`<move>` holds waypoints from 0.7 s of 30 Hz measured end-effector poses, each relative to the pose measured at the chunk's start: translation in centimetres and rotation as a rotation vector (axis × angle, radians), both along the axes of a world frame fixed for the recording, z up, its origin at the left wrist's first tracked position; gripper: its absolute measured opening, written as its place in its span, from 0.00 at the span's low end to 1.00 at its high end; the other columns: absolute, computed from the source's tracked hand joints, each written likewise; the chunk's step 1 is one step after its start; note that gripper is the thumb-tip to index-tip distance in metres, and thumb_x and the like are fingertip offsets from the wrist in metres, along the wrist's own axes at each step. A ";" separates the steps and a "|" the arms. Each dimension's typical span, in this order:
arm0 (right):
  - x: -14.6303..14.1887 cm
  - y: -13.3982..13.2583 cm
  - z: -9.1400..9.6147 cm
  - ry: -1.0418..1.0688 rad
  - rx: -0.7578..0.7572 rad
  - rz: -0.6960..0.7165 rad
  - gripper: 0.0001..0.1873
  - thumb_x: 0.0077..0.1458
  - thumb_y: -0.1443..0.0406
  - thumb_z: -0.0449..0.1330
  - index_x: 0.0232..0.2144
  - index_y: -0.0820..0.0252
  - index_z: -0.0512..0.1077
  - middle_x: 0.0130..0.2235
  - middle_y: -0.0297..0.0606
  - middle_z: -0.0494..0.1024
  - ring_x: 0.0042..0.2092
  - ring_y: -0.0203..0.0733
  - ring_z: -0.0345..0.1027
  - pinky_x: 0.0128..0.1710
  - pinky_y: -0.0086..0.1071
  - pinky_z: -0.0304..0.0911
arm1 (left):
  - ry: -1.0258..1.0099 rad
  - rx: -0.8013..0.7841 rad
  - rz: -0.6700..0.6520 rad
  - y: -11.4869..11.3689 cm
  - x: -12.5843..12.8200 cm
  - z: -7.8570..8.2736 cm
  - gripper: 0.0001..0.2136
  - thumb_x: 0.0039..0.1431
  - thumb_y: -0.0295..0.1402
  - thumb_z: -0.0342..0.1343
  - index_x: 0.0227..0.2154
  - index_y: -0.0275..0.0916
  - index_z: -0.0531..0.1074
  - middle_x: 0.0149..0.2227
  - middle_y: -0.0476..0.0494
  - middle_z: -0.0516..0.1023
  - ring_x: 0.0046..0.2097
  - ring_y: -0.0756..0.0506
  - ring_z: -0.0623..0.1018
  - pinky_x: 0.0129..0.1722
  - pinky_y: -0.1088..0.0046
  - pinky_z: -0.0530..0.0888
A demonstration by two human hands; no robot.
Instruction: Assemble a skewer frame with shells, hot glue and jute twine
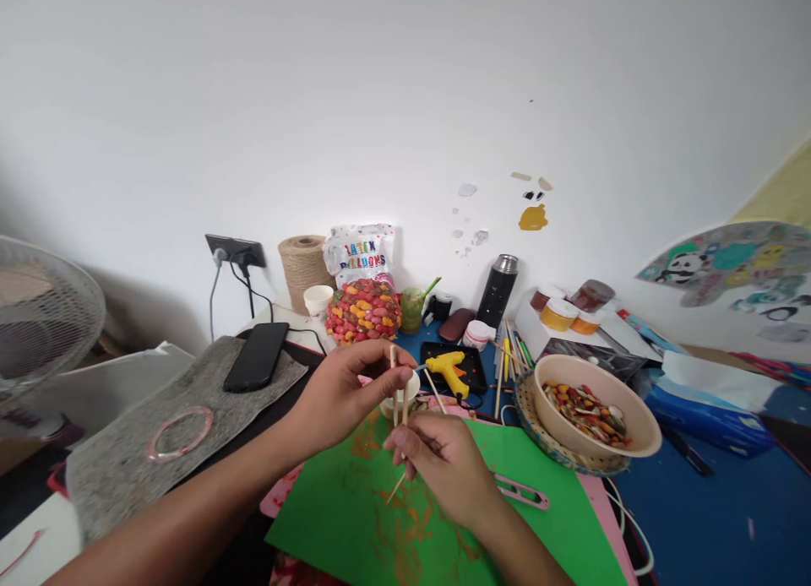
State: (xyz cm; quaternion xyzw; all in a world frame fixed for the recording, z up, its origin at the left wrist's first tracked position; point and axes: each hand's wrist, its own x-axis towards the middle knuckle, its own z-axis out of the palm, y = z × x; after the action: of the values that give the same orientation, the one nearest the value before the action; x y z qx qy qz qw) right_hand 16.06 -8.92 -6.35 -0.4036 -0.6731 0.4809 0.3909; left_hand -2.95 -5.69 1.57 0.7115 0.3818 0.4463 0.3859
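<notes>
My left hand [355, 387] pinches a thin wooden stick [394, 383] upright between thumb and fingers. Just below and to the right, my right hand [440, 459] is closed on a second wooden stick [405, 413] close beside the first. How the sticks touch at their lower ends is hidden by the fingers. A thinner stick [396, 488] pokes out below my right hand. Under both hands lies a green sheet [335, 501] with brown smears. Behind my fingers stands a white cup [412, 387], partly covered.
A yellow glue gun [449, 371] rests on a black tray [480, 375]. To the right, a beige bowl [643, 438] holds colourful pieces. A pink cutter [523, 491] lies on the sheet. At the back stand twine [302, 269] and a black flask [498, 292]. A phone [257, 356] lies left.
</notes>
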 end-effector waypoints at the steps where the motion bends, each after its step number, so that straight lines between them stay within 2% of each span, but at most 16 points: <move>1: 0.0 0.0 0.1 0.002 0.016 0.001 0.31 0.66 0.41 0.59 0.30 0.60 0.83 0.27 0.38 0.78 0.26 0.38 0.69 0.27 0.29 0.60 | 0.005 -0.008 -0.004 0.0 0.0 -0.1 0.10 0.66 0.41 0.62 0.36 0.39 0.80 0.34 0.45 0.83 0.36 0.45 0.79 0.35 0.73 0.74; 5: -0.1 -0.1 0.7 0.013 0.050 -0.001 0.31 0.66 0.41 0.59 0.28 0.59 0.84 0.25 0.36 0.75 0.25 0.36 0.65 0.25 0.29 0.57 | -0.034 -0.103 -0.032 0.3 0.0 -0.6 0.12 0.65 0.43 0.63 0.41 0.40 0.82 0.36 0.44 0.84 0.37 0.45 0.79 0.36 0.71 0.75; 8: 0.0 -0.2 0.9 0.063 0.006 -0.035 0.32 0.65 0.40 0.59 0.28 0.59 0.84 0.24 0.35 0.74 0.23 0.35 0.61 0.23 0.29 0.53 | -0.129 -0.176 -0.026 0.8 -0.1 -0.7 0.16 0.63 0.46 0.66 0.45 0.40 0.83 0.34 0.44 0.84 0.33 0.45 0.79 0.35 0.70 0.76; 12: 0.3 0.1 1.1 0.181 -0.093 -0.111 0.33 0.62 0.38 0.61 0.27 0.60 0.84 0.21 0.33 0.70 0.21 0.33 0.57 0.20 0.28 0.49 | -0.227 -0.172 0.065 1.5 -0.8 -0.7 0.17 0.62 0.49 0.66 0.36 0.38 0.84 0.28 0.46 0.80 0.30 0.47 0.75 0.31 0.72 0.73; 15: 0.5 0.5 1.1 0.258 -0.152 -0.157 0.33 0.59 0.38 0.63 0.27 0.62 0.83 0.19 0.32 0.67 0.20 0.31 0.54 0.19 0.27 0.46 | -0.285 -0.148 0.128 1.9 -1.3 -1.0 0.17 0.63 0.48 0.66 0.34 0.38 0.85 0.22 0.51 0.71 0.26 0.51 0.69 0.26 0.76 0.67; 17: 0.6 0.8 0.9 0.302 -0.180 -0.168 0.33 0.59 0.38 0.63 0.28 0.63 0.83 0.19 0.31 0.66 0.19 0.29 0.52 0.19 0.26 0.44 | -0.286 -0.163 0.118 1.9 -1.3 -1.1 0.17 0.64 0.48 0.66 0.32 0.38 0.84 0.18 0.54 0.66 0.22 0.53 0.64 0.23 0.77 0.62; 19: 0.7 0.9 0.7 0.325 -0.194 -0.166 0.33 0.59 0.38 0.63 0.29 0.63 0.83 0.18 0.30 0.66 0.19 0.28 0.51 0.19 0.25 0.43 | -0.258 -0.195 0.083 1.7 -1.2 -1.0 0.17 0.64 0.49 0.66 0.32 0.38 0.84 0.17 0.53 0.69 0.21 0.52 0.65 0.22 0.77 0.62; 21: 0.7 0.9 0.6 0.332 -0.203 -0.160 0.33 0.60 0.38 0.63 0.30 0.63 0.83 0.18 0.29 0.65 0.18 0.28 0.51 0.18 0.25 0.43 | -0.248 -0.214 0.040 1.6 -1.1 -0.8 0.15 0.63 0.48 0.67 0.37 0.39 0.85 0.23 0.47 0.80 0.25 0.49 0.75 0.24 0.76 0.69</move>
State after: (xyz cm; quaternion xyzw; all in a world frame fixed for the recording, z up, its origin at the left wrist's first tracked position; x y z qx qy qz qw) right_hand 16.72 -7.99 -5.72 -0.4084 -0.5134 0.5736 0.4905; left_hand -4.02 -4.13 0.72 0.5981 0.3905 0.4949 0.4948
